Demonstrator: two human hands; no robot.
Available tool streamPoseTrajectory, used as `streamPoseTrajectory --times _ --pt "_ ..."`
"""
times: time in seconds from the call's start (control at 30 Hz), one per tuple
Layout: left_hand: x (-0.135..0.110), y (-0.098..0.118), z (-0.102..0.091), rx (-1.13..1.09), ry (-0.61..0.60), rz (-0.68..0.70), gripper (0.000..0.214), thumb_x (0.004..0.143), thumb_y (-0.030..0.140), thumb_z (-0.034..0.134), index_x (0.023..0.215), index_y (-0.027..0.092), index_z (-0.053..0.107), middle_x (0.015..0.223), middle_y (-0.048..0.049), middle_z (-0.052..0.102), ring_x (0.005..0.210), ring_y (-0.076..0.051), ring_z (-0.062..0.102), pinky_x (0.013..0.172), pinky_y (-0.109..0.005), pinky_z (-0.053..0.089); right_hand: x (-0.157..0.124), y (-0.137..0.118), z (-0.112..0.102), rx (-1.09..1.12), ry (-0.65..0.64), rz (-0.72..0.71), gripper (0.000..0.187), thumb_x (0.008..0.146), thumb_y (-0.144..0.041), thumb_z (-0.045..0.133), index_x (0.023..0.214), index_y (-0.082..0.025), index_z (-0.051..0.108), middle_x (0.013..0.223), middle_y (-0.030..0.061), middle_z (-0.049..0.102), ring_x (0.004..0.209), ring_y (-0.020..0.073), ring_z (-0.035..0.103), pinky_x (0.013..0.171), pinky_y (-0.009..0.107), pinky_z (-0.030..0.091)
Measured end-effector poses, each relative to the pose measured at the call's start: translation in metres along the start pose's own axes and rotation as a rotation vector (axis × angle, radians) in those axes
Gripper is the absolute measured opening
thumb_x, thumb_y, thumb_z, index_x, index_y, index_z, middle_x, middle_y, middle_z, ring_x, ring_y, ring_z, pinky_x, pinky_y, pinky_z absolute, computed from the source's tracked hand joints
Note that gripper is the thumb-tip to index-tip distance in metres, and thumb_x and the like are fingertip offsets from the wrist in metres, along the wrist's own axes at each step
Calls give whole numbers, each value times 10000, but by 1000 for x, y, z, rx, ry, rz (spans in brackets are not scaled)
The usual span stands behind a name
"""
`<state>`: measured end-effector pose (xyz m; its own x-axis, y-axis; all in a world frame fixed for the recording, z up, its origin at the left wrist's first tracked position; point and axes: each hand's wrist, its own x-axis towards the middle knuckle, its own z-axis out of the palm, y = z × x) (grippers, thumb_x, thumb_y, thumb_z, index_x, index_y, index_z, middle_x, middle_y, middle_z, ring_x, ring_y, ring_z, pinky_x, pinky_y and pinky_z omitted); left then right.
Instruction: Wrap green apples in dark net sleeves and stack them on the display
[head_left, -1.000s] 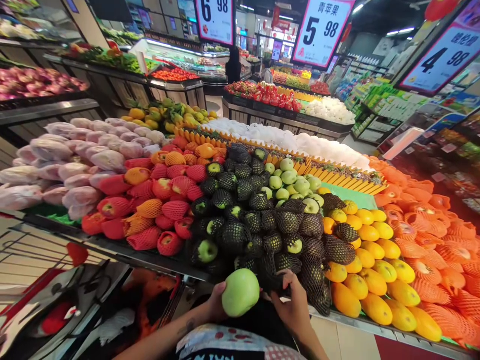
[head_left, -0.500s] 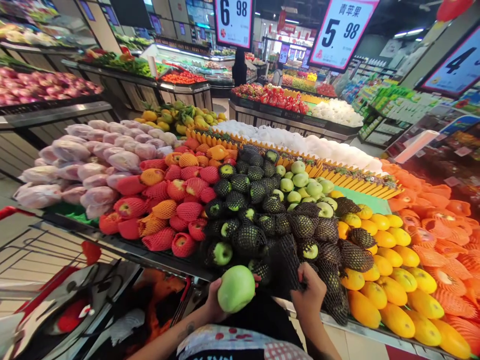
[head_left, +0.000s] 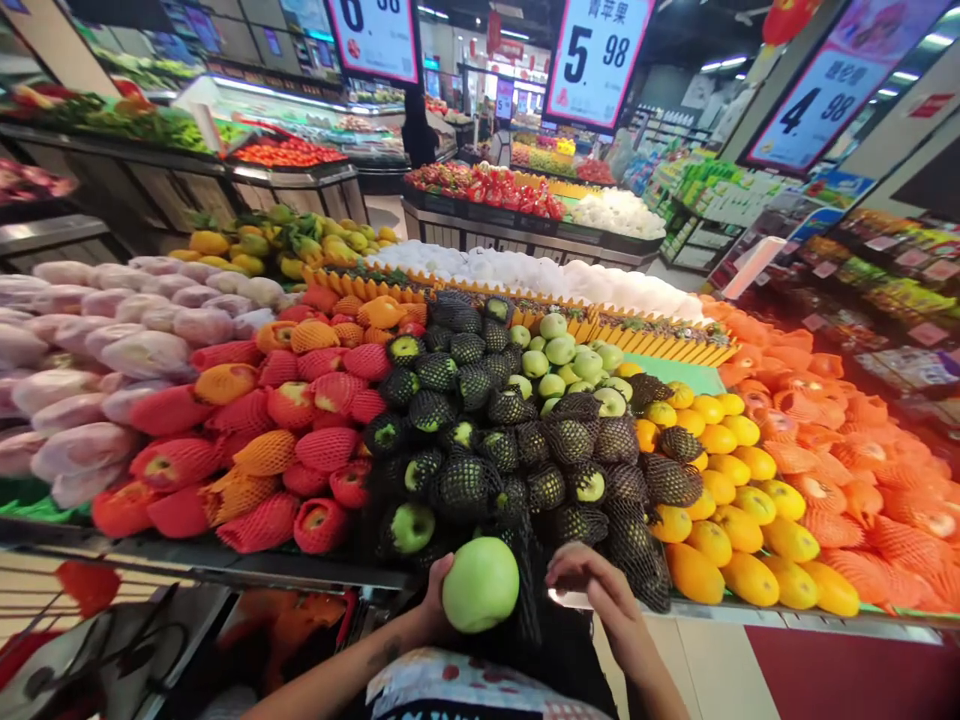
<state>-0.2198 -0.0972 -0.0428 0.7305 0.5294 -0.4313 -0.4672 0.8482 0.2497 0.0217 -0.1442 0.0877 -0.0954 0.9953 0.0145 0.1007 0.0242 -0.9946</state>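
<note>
My left hand point(head_left: 433, 608) is closed around a bare green apple point(head_left: 480, 585), held up just in front of the fruit display's front edge point(head_left: 225, 562). To its right, my right hand point(head_left: 604, 596) has its fingers curled, pinching a black foam net sleeve point(head_left: 529, 602) that hangs between the hand and the apple. Right behind both hands lies a pile of green apples in black nets point(head_left: 480, 440).
Red apples in red and orange nets point(head_left: 285, 440) lie to the left, with pink-wrapped fruit point(head_left: 112, 350) beyond them. Yellow fruit point(head_left: 735, 500) and orange-netted fruit point(head_left: 862, 450) fill the right. A price sign point(head_left: 596, 55) hangs overhead. A shopping cart point(head_left: 112, 650) stands at lower left.
My right hand lifted the black net up over the pile, then came back down beside the apple. The apple stayed in my left hand. The view swung a little to the right.
</note>
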Motion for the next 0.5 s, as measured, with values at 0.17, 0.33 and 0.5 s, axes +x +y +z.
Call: streamPoseTrajectory --times 0.17,0.33,0.5 --pt "16 -5 4 117 -99 6 520 728 649 642 937 188 765 808 -67 781 952 -332 717 882 -427 509 -2 24 0 -272 246 93 465 764 -478 776 1169 -263 702 1234 95 699 1126 287 648 1010 447 497" --pt "31 -8 1 208 -319 -25 609 741 702 646 957 148 777 853 -109 785 941 -331 720 909 -426 497 7 25 -14 -361 290 112 316 758 -535 766 836 -230 789 812 76 785 760 260 723 709 359 586" --pt "46 -2 8 187 -272 9 584 745 690 665 967 160 770 889 -102 783 975 -316 711 955 -415 478 27 10 -52 -332 294 46 289 746 -520 777 715 -234 759 846 76 788 812 273 729 783 383 580"
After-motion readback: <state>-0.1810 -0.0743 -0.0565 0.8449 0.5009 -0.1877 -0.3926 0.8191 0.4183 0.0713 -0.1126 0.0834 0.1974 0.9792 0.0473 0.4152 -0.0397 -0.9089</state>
